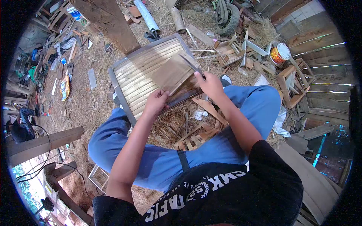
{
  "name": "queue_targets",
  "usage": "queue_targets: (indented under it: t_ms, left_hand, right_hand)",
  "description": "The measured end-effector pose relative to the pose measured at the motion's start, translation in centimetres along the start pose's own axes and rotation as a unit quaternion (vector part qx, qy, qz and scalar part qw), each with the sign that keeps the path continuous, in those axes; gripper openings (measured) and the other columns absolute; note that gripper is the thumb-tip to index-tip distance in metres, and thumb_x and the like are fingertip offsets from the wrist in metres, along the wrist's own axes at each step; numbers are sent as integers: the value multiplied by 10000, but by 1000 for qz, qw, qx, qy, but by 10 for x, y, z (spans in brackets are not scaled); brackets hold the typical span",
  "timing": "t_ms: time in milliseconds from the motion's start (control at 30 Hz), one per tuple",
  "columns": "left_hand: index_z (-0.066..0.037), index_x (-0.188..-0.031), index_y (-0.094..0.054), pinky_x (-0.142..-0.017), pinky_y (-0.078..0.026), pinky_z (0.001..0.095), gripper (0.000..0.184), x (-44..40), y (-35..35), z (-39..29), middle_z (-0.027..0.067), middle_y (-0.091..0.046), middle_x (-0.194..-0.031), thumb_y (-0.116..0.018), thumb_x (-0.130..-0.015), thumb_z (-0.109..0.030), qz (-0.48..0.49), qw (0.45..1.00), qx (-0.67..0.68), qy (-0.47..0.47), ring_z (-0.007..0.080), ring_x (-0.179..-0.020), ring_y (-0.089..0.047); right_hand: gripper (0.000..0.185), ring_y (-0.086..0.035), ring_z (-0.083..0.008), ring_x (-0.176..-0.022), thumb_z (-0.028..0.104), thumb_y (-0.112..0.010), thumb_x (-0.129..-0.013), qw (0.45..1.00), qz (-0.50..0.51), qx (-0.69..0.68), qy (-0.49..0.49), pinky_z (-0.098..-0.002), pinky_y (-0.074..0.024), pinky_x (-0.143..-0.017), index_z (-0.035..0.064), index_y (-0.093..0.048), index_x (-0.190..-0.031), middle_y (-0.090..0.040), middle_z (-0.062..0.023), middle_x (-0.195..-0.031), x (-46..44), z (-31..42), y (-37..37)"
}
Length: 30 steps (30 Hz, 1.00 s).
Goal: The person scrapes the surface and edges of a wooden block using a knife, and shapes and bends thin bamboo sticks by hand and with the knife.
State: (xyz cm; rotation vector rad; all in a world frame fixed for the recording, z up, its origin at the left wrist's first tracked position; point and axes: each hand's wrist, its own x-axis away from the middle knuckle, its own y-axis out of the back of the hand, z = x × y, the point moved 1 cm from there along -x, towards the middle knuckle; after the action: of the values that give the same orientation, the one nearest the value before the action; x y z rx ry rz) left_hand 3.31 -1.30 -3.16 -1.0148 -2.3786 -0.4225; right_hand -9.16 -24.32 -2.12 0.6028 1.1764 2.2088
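Note:
A flat brown sheet (169, 71), its exact material unclear, lies over a slatted wooden panel (132, 79) with a dark frame in front of my legs. My left hand (156, 101) pinches the sheet's near corner between thumb and fingers. In my right hand (211, 84) is a dark-bladed tool (191, 64) with a black handle; its long thin blade lies over the sheet's right part and points up and left. Whether it is a knife or scissors, I cannot make out. The fingers are wrapped round its handle.
A rough wooden post (107, 24) rises by the panel's far edge. Wood scraps and straw cover the ground. At the right are a paint bucket (279, 53), a small wooden frame (294, 83) and a tire (228, 24). Another person (23, 128) is at far left.

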Motion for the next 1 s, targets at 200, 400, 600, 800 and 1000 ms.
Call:
queue_targets:
  t_ms: [200,400,600,800,1000]
  left_hand:
    - [-49,-825,-604,-529,-527,261,260,3,-3,-3,-37,-495,-673,-657,-974,-255,-15,1000,8,2,70,-587,-479]
    - [-43,-861,-608,-540,-538,272,241,-3,1,5,-43,-508,-676,-656,-974,-251,5,1000,29,8,60,-601,-479]
    - [-50,-887,-614,-538,-476,286,196,3,3,-2,-23,-527,-664,-650,-960,-228,-16,999,29,-20,76,-553,-473]
    - [-51,-913,-582,-542,-456,264,114,-2,19,0,10,-571,-678,-590,-937,-162,8,1000,29,6,99,-568,-540]
    - [-49,-758,-598,-495,-376,277,313,-1,14,-10,-21,-527,-604,-661,-955,-283,-15,1000,-28,0,75,-550,-458]
  right_hand:
    - [413,-661,-436,-867,437,-491,-1007,986,-34,-165,7,-493,-504,-754,55,-644,-980,-676,-237,-862,0,-4,-11]
    - [369,-655,-425,-815,353,-465,-1026,985,-6,-174,11,-497,-493,-721,46,-643,-925,-660,-228,-828,-7,-5,-20]
    - [390,-649,-428,-762,340,-461,-1025,985,-17,-168,36,-486,-498,-694,28,-649,-886,-657,-229,-796,-11,-2,-24]
    - [388,-646,-413,-759,338,-489,-1018,982,46,-185,-14,-468,-491,-690,2,-641,-899,-656,-231,-802,-5,11,-17]
    - [384,-636,-406,-739,326,-494,-1019,980,30,-198,-2,-469,-478,-678,-17,-629,-911,-633,-236,-783,-6,9,-25]
